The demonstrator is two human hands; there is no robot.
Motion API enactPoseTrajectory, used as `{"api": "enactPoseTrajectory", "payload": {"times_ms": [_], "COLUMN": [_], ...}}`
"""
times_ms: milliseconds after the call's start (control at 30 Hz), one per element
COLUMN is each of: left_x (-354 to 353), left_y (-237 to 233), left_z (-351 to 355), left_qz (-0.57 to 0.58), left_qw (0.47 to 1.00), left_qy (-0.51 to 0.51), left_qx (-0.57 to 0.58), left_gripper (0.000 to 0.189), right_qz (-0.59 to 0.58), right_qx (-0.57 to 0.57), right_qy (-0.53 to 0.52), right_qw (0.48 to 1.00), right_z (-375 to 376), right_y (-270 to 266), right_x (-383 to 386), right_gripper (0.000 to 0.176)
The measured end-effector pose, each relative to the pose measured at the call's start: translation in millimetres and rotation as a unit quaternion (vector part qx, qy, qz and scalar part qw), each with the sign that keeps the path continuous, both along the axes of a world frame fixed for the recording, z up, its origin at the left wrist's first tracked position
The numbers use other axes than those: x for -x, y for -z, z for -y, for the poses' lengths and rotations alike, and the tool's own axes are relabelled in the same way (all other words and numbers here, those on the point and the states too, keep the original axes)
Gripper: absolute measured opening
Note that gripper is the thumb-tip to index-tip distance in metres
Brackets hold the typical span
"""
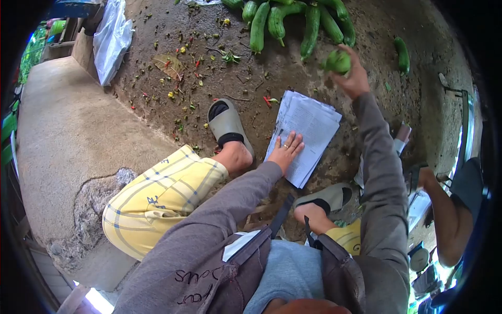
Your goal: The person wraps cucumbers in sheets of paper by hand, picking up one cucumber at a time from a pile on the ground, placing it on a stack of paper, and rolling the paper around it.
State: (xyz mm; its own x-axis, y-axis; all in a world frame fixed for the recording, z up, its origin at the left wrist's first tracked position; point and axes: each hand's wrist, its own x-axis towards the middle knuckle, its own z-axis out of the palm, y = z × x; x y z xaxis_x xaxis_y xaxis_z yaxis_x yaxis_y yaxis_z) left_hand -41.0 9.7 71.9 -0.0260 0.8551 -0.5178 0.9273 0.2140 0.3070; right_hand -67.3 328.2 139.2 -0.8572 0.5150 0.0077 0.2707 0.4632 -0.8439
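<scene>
My left hand (285, 152) lies flat with its fingers apart on a stack of printed paper sheets (308, 123) on the ground between my feet. Up and to the right, my right hand (352, 73) has its fingers wrapped round a green vegetable (338, 62), seen nearly end-on and a little blurred. Just beyond that hand, several long green gourds (310, 32) lie side by side on the ground. One more gourd (402, 54) lies apart, to the right of the pile.
A raised concrete ledge (57, 131) runs along the left, with a clear plastic bag (112, 42) at its far end. Petals and small debris dot the dirt floor (167, 68). At the right edge is another person's bare limb (444, 225).
</scene>
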Motion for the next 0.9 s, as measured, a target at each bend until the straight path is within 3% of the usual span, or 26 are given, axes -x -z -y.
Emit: {"api": "enactPoseTrajectory", "payload": {"times_ms": [67,100,200,233,333,367,467,533,567,600,667,700,800,900], "left_x": [0,-2,1,4,9,7,2,-3,-3,-2,-2,-1,6,12], "left_y": [-2,-1,-5,-14,-32,-34,-36,-16,4,9,15,9,-5,-10], "left_z": [-1,0,-2,-6,2,8,35,52,64,65,64,61,55,53], "left_qz": [-0.003,-0.005,0.003,0.002,-0.02,-0.021,-0.042,-0.079,-0.101,-0.09,-0.066,-0.061,-0.036,0.011], "left_qw": [1.0,1.0,1.0,0.999,0.999,0.997,0.985,0.976,0.972,0.973,0.974,0.978,0.985,0.987], "left_qy": [0.002,-0.003,0.006,0.017,0.038,0.074,0.166,0.201,0.191,0.183,0.164,0.162,0.156,0.15], "left_qx": [0.0,-0.01,0.011,0.032,0.002,0.001,0.007,0.014,-0.092,-0.109,-0.142,-0.116,-0.063,-0.064], "left_gripper": [0.123,0.123,0.122,0.119,0.116,0.115,0.107,0.095,0.07,0.062,0.048,0.043,0.027,0.016], "right_qz": [-0.095,-0.13,-0.277,-0.325,-0.231,-0.147,-0.001,0.125,0.132,0.139,0.154,0.169,0.191,0.092], "right_qx": [0.286,0.451,0.675,0.675,0.676,0.666,0.523,0.377,0.297,0.214,0.179,0.095,-0.019,-0.05], "right_qy": [0.112,0.097,0.052,0.112,0.198,0.235,0.147,0.082,0.028,-0.025,-0.106,-0.116,-0.122,-0.03], "right_qw": [0.947,0.878,0.682,0.653,0.671,0.692,0.839,0.914,0.945,0.967,0.966,0.974,0.974,0.994], "right_z": [-3,2,29,43,66,74,113,135,146,158,175,185,201,208], "right_y": [8,-4,-8,0,42,59,51,61,67,72,73,76,80,78], "right_x": [-30,-46,-86,-94,-127,-136,-133,-125,-119,-115,-106,-105,-108,-121], "right_gripper": [0.055,0.057,0.058,0.059,0.059,0.055,0.056,0.076,0.074,0.071,0.064,0.061,0.06,0.052]}}
